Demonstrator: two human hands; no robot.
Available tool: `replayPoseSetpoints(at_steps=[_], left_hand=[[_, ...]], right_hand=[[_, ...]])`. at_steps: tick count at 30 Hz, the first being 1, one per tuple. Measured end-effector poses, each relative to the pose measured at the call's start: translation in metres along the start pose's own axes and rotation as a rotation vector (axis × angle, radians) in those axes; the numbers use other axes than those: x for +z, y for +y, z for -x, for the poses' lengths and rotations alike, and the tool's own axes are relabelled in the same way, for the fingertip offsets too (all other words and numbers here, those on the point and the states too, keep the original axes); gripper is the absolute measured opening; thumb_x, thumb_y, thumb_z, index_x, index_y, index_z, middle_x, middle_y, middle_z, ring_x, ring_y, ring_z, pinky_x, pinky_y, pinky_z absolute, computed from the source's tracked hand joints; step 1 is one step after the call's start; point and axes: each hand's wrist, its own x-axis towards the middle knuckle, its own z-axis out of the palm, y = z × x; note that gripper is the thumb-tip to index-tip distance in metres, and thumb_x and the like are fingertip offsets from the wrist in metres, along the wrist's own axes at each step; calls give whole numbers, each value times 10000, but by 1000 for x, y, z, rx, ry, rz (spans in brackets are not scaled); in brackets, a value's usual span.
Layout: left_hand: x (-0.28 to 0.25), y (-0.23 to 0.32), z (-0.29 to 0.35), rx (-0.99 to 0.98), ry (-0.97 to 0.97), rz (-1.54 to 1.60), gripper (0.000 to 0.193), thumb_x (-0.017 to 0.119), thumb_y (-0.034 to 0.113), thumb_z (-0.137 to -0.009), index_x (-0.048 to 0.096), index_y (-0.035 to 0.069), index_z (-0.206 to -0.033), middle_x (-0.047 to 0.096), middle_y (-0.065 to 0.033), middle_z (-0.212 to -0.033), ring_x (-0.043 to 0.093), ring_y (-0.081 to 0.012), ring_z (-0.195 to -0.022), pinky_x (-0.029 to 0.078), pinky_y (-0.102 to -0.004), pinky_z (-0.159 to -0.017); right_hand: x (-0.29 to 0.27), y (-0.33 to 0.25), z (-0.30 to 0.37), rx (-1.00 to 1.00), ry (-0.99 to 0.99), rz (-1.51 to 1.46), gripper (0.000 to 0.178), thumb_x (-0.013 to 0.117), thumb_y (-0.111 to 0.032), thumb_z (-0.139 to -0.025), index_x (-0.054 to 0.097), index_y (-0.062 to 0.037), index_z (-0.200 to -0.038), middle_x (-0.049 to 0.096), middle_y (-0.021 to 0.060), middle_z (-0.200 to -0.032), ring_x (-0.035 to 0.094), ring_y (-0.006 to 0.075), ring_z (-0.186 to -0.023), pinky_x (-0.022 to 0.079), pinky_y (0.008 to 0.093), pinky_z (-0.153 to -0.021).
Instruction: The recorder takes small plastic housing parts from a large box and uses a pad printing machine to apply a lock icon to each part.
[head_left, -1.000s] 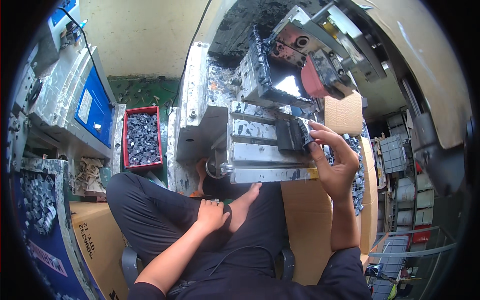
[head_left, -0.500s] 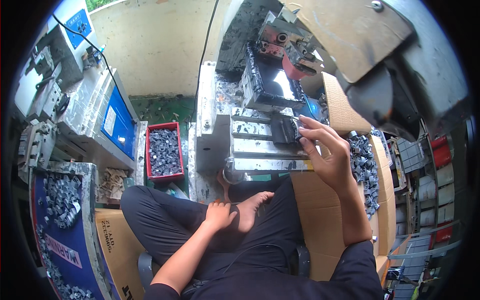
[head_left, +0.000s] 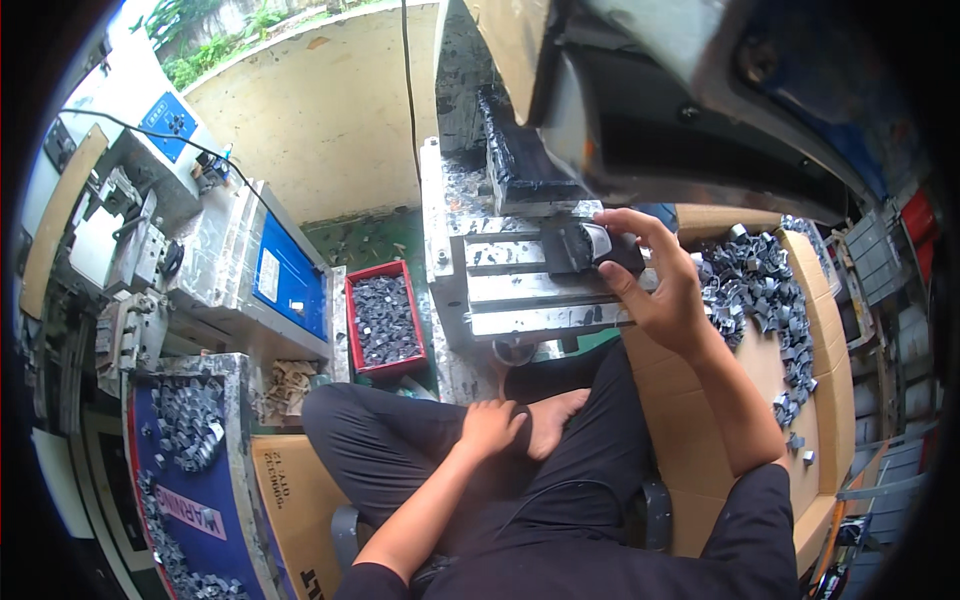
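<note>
My right hand (head_left: 658, 285) reaches over the slotted metal machine bed, thumb and forefinger on either side of a small, curved light-grey part (head_left: 597, 240). That part sits at a black block-like fixture (head_left: 568, 247) on the bed (head_left: 540, 290). The thumb and fingertip appear to touch the part's edges; the exact contact is partly hidden. Resting on my crossed leg beside my bare foot, my left hand (head_left: 490, 430) lies loosely flat with nothing in it.
A cardboard box (head_left: 690, 440) holding many grey parts (head_left: 765, 290) stands at the right. A red bin (head_left: 385, 315) of similar parts is on the floor, left of the bed. The dark machine head (head_left: 680, 130) hangs above. Another machine (head_left: 270, 260) stands at left.
The whole view has shifted, and the machine head now covers the upper tray and red cup. The light-grey part now shows between my right thumb and forefinger. My left hand stays on my leg.
</note>
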Motion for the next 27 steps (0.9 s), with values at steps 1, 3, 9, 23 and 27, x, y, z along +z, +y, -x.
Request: replayPoseSetpoints(at_steps=[1,3,9,23,27], left_hand=[[3,2,-2,12,2,5,436,559,449,-1001,687,96,-1223,730,-170,-1118,683,-377,-1057,483,-511,-932],[7,-1,-3,38,37,20,429,578,444,-991,700,86,-1191,726,-185,-1080,678,-378,-1033,485,-503,-919],[9,5,-3,43,20,25,447,584,438,-986,686,87,-1243,721,-178,-1109,667,-369,-1072,481,-504,-932],[11,7,-15,114,4,0,423,578,429,-991,697,104,-1234,729,-161,-1088,674,-359,-1048,484,-488,-927],[12,7,-18,85,-15,-9,427,572,435,-996,702,102,-1230,729,-162,-1101,675,-350,-1070,483,-484,-941]], right_hand=[[0,2,-2,-74,3,32,421,781,-193,-906,658,-78,-1292,690,138,-1286,634,318,-1198,453,415,-1057],[2,1,-6,-160,-9,72,435,786,-213,-903,657,-78,-1296,673,145,-1326,610,327,-1239,436,421,-1075],[4,3,-6,-153,-45,92,424,790,-244,-908,678,-56,-1271,671,143,-1345,590,333,-1272,423,436,-1091],[3,1,-3,-4,-71,-91,460,775,-229,-918,653,-34,-1316,679,147,-1281,597,272,-1266,417,401,-1117],[6,5,-1,70,-65,-218,487,748,-224,-940,612,-19,-1360,667,151,-1299,580,245,-1300,405,385,-1140]])
